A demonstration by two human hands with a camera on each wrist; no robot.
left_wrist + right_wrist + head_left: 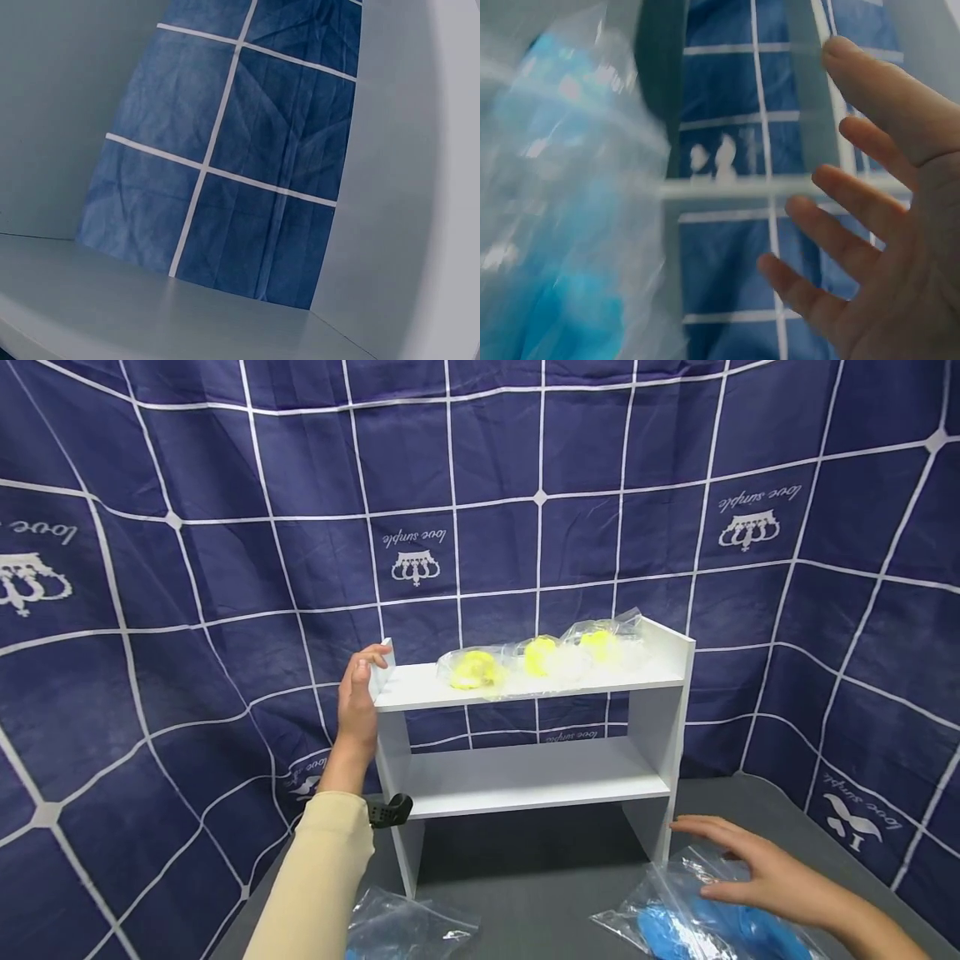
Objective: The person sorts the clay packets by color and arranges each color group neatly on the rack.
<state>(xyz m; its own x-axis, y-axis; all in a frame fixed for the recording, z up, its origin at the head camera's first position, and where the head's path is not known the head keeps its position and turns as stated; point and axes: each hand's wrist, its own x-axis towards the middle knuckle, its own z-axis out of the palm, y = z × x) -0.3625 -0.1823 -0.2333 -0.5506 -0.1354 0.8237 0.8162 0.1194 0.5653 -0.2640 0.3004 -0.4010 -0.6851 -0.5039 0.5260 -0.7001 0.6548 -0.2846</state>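
A white two-tier shelf (540,774) stands in front of me. My left hand (360,693) grips the upper end of its left side panel (382,672), fingers bent over the edge. On the top board lie clear plastic bags with yellow things (474,670) inside, in a row. My right hand (765,868) is held with spread, slightly bent fingers over a clear zip bag (675,893) of blue things, at the shelf's lower right. In the right wrist view the right fingers (847,232) have nothing between them, and the blue-filled bag (570,187) is at left.
Another clear zip bag (408,927) lies at the front, left of centre, with a bit of blue showing. The dark grey table (525,893) carries the shelf. A blue cloth (495,552) with white grid lines hangs behind and at both sides.
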